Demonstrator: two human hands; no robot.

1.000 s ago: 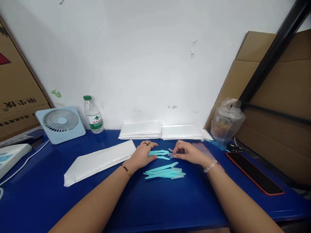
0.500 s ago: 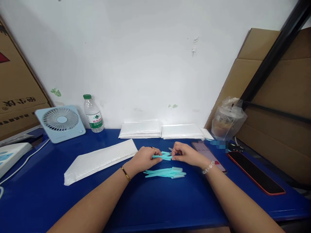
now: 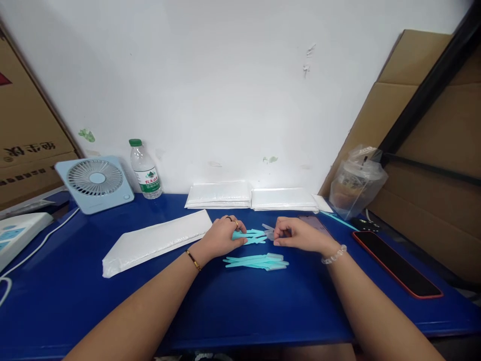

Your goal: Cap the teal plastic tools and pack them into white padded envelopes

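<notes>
My left hand (image 3: 224,235) is closed around the handle ends of several turquoise eyebrow razors (image 3: 256,234), which fan out to the right. My right hand (image 3: 295,234) is pinched at their other side, beside clear caps (image 3: 268,231). Whether a cap is between its fingertips is hard to see. Nearer to me, a loose pile of more turquoise eyebrow razors (image 3: 255,261) with clear capped ends lies on the blue table (image 3: 240,311). Left of my left hand lies a white padded envelope (image 3: 158,242).
Two stacks of white envelopes (image 3: 218,194) lie along the wall. At the left stand a blue fan (image 3: 97,183) and a water bottle (image 3: 146,173). Two phones, one with a red case (image 3: 397,264), and a bagged drink cup (image 3: 355,183) are on the right.
My right hand has moved slightly right, away from the left hand's razors. The razors in my left hand now show more spread out. The view has shifted a little.
</notes>
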